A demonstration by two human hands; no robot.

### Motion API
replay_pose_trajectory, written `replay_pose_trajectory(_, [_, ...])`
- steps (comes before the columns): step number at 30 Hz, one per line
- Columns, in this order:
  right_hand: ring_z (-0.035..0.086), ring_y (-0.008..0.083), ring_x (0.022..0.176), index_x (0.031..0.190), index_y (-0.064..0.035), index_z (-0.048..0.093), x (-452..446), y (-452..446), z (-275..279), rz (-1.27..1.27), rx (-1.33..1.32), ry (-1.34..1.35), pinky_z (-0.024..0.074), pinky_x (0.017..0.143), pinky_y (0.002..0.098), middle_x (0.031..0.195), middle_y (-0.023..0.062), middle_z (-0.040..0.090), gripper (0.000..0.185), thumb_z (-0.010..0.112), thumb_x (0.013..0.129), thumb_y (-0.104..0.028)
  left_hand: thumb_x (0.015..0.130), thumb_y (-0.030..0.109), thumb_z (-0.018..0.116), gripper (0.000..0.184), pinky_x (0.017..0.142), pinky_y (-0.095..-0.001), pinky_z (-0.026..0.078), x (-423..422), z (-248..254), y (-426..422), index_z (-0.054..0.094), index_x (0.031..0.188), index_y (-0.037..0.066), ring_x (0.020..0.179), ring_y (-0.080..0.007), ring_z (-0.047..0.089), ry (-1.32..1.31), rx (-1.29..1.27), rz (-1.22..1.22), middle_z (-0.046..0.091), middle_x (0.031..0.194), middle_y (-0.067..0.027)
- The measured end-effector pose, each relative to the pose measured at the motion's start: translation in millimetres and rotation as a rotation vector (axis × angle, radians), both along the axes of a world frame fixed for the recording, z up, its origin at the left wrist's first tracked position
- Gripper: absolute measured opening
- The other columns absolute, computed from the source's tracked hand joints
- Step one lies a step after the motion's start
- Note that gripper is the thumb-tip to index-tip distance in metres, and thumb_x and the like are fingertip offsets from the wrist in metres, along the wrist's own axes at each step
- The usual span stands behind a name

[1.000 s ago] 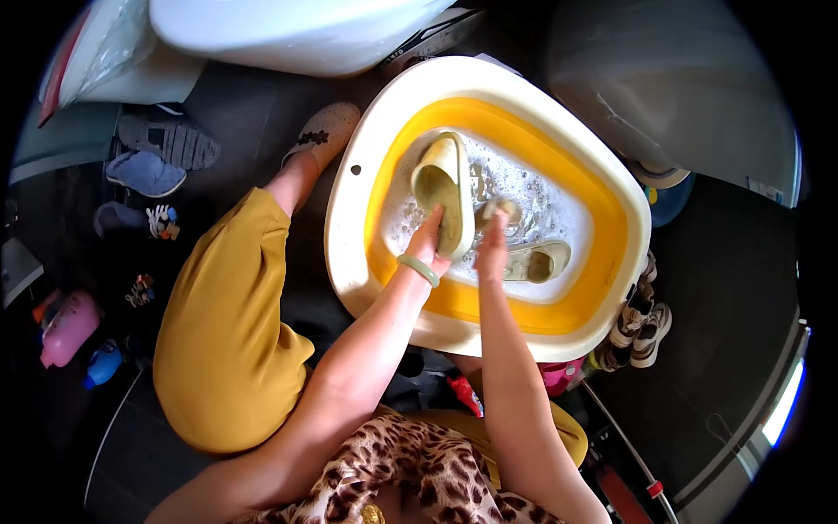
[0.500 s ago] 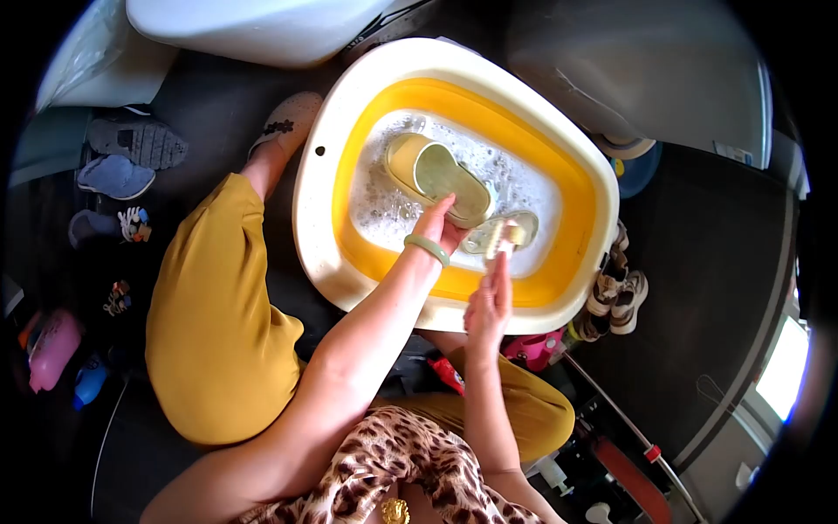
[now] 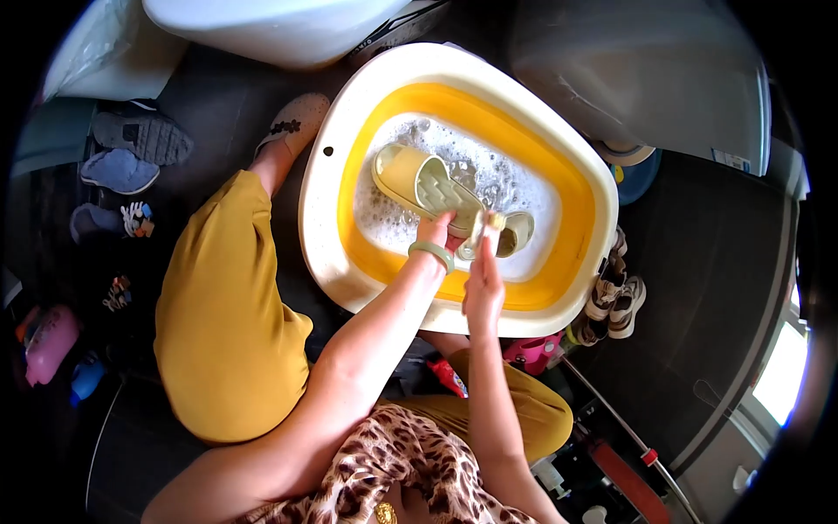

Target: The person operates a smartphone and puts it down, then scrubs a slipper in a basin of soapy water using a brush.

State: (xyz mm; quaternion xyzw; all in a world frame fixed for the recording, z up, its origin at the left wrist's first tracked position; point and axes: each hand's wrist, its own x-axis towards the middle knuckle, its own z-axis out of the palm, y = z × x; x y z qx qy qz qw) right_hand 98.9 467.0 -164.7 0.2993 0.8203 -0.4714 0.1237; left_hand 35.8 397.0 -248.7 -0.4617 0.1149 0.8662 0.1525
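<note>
My left hand (image 3: 439, 232), with a green bangle at its wrist, is closed on the heel end of a pale green slipper (image 3: 429, 185). The slipper is tilted above soapy water (image 3: 515, 188) in a yellow and white basin (image 3: 587, 210). My right hand (image 3: 484, 284) grips a small brush (image 3: 491, 225), its head beside the slipper's heel edge. Behind the brush, a second green slipper (image 3: 517, 234) lies in the water, partly hidden.
Grey slippers (image 3: 161, 140) and a blue one (image 3: 120, 171) lie on the dark floor at left, above a pink bottle (image 3: 52, 343). Sneakers (image 3: 626, 307) stand right of the basin, near a metal pole (image 3: 608, 409). A white fixture (image 3: 279, 31) is at the top.
The held slipper has swung from upright to slanting and tilted onto its side. The brush in my right hand has moved left to its heel. The view has shifted, with the basin further left.
</note>
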Motion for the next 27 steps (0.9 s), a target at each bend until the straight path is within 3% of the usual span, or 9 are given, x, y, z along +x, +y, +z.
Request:
replay_pose_trajectory(2, [0.061, 0.0132, 0.079, 0.129, -0.0097, 0.050, 26.7, 5.8, -13.9, 0.249, 0.204, 0.115, 0.0477, 0.070, 0.0289, 0.101, 0.0141, 0.066, 0.038, 0.051, 0.091, -0.006, 0.087, 0.005, 0.050, 0.031, 0.065, -0.0350, 0.059, 5.9, -19.8, 1.2, 0.046, 0.117, 0.007, 0.083, -0.0226, 0.065, -0.034, 0.023, -0.030, 0.061, 0.101, -0.0116])
replay_pose_trajectory(6, [0.060, 0.0392, 0.086, 0.124, -0.0201, 0.055, -13.8, 38.8, -28.9, 0.465, 0.341, 0.013, 0.0483, 0.069, 0.0374, 0.094, 0.0250, 0.060, 0.035, 0.054, 0.089, -0.018, 0.087, 0.004, 0.050, 0.025, 0.063, -0.0338, 0.059, 15.6, -14.2, -9.3, 0.050, 0.111, 0.003, 0.077, -0.0229, 0.066, 0.024, -0.149, -0.224, 0.063, 0.094, -0.0110])
replay_pose_trajectory(9, [0.062, 0.0365, 0.087, 0.123, -0.0185, 0.055, -36.1, 47.2, -55.5, 0.546, 0.237, 0.054, 0.0482, 0.070, 0.0369, 0.094, 0.0253, 0.060, 0.033, 0.053, 0.090, -0.019, 0.087, 0.013, 0.054, 0.029, 0.066, -0.0342, 0.059, 18.8, -22.7, -18.3, 0.050, 0.115, 0.006, 0.086, -0.0224, 0.065, 0.189, -0.158, -0.265, 0.062, 0.101, -0.0112])
replay_pose_trajectory(11, [0.056, 0.0086, 0.079, 0.129, -0.0073, 0.050, -22.4, 37.3, -54.4, 0.585, 0.186, -0.042, 0.0456, 0.070, 0.0230, 0.111, 0.0021, 0.062, 0.038, 0.051, 0.091, -0.006, 0.088, 0.021, 0.054, 0.030, 0.066, -0.0338, 0.058, 16.3, -28.9, -24.1, 0.051, 0.115, 0.008, 0.084, -0.0211, 0.065, 0.111, -0.104, -0.279, 0.062, 0.102, -0.0107])
replay_pose_trajectory(12, [0.045, 0.0042, 0.062, 0.130, -0.0100, 0.050, -11.2, 27.4, -49.9, 0.448, -0.033, -0.127, 0.0391, 0.054, 0.0202, 0.106, -0.0017, 0.061, 0.040, 0.051, 0.091, -0.006, 0.088, 0.029, 0.055, 0.033, 0.066, -0.0334, 0.057, 14.7, -33.0, -25.5, 0.051, 0.114, 0.009, 0.082, -0.0199, 0.065, 0.037, -0.043, -0.301, 0.062, 0.102, -0.0102])
replay_pose_trajectory(13, [0.039, 0.0035, 0.058, 0.131, -0.0109, 0.050, -2.4, 19.2, -44.8, 0.369, -0.133, -0.136, 0.0350, 0.050, 0.0194, 0.103, -0.0030, 0.061, 0.040, 0.051, 0.091, -0.005, 0.086, 0.049, 0.054, 0.046, 0.066, -0.0343, 0.054, 16.6, -40.0, -25.0, 0.051, 0.115, 0.013, 0.083, -0.0188, 0.064, 0.075, -0.007, -0.292, 0.061, 0.102, -0.0087])
replay_pose_trajectory(17, [0.036, 0.0040, 0.052, 0.129, -0.0115, 0.051, -13.5, 6.8, -32.9, 0.411, -0.204, -0.130, 0.0332, 0.045, 0.0204, 0.089, -0.0030, 0.061, 0.039, 0.051, 0.091, -0.009, 0.088, 0.062, 0.039, 0.056, 0.078, -0.0334, 0.050, 21.9, -27.7, -34.0, 0.051, 0.118, 0.017, 0.095, -0.0193, 0.059, 0.123, 0.148, -0.135, 0.060, 0.106, -0.0058])
replay_pose_trajectory(20, [0.052, 0.0101, 0.070, 0.124, -0.0099, 0.056, -52.3, -5.2, -38.0, 0.513, -0.004, -0.112, 0.0449, 0.066, 0.0244, 0.085, 0.0070, 0.063, 0.034, 0.054, 0.090, -0.015, 0.091, 0.059, 0.033, 0.054, 0.085, -0.0344, 0.047, 27.6, -26.3, -31.2, 0.048, 0.123, 0.019, 0.098, -0.0189, 0.057, 0.317, 0.229, -0.157, 0.058, 0.109, -0.0044])
replay_pose_trajectory(27, [0.037, 0.0027, 0.052, 0.128, -0.0084, 0.052, -28.7, -11.9, -4.4, 0.309, -0.318, -0.179, 0.0297, 0.044, 0.0175, 0.087, -0.0039, 0.059, 0.037, 0.051, 0.092, -0.009, 0.092, 0.059, 0.029, 0.060, 0.090, -0.0416, 0.045, 19.7, -23.2, -32.3, 0.041, 0.130, 0.014, 0.107, -0.0306, 0.053, 0.350, 0.391, 0.077, 0.052, 0.119, -0.0131])
